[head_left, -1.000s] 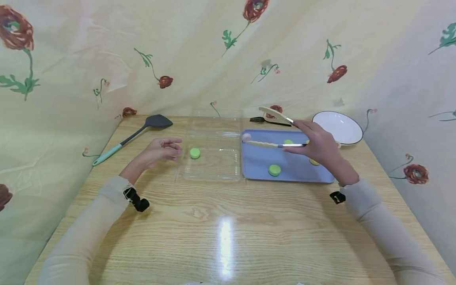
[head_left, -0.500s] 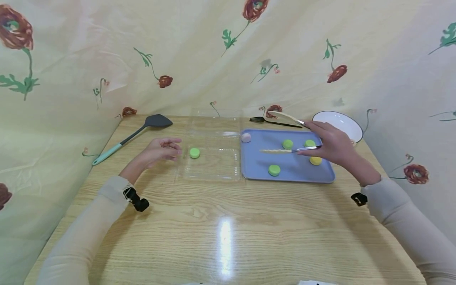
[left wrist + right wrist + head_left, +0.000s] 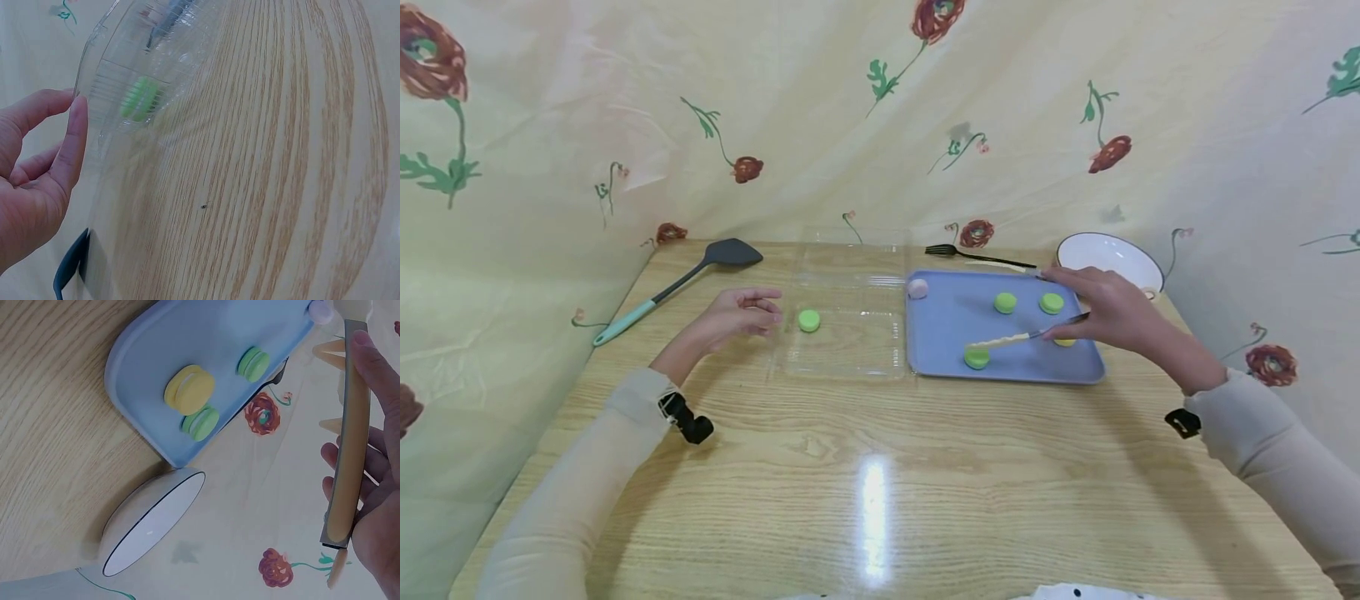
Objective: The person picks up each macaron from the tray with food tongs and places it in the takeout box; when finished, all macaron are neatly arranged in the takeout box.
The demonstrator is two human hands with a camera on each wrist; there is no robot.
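My left hand [image 3: 733, 315] pinches the left edge of a clear plastic box [image 3: 94, 69] between thumb and finger. The lid of the box stands folded back, and one green macaron [image 3: 808, 321] lies inside at the left. In my right hand [image 3: 1108, 308] are tongs [image 3: 353, 437] with tan handles, their arms spread apart with nothing between them. They hang over a blue tray [image 3: 940, 333], the nearer tip overlapping the front green macaron [image 3: 977, 360] in the head view. A pale pink macaron [image 3: 917, 288], other green ones [image 3: 1005, 302] and a yellow one [image 3: 190, 389] also lie there.
A black fork [image 3: 977, 256] lies behind the tray. The white dark-rimmed bowl [image 3: 1108, 258] sits at the back right, partly behind my right hand. To the left rests a dark spatula [image 3: 679, 287] with a mint handle. Flowered cloth [image 3: 820, 108] hangs behind the table.
My right hand has carried the spread tongs right, away from the pink macaron, and the nearer tip has come forward to the front green macaron. My left hand stays at the box.
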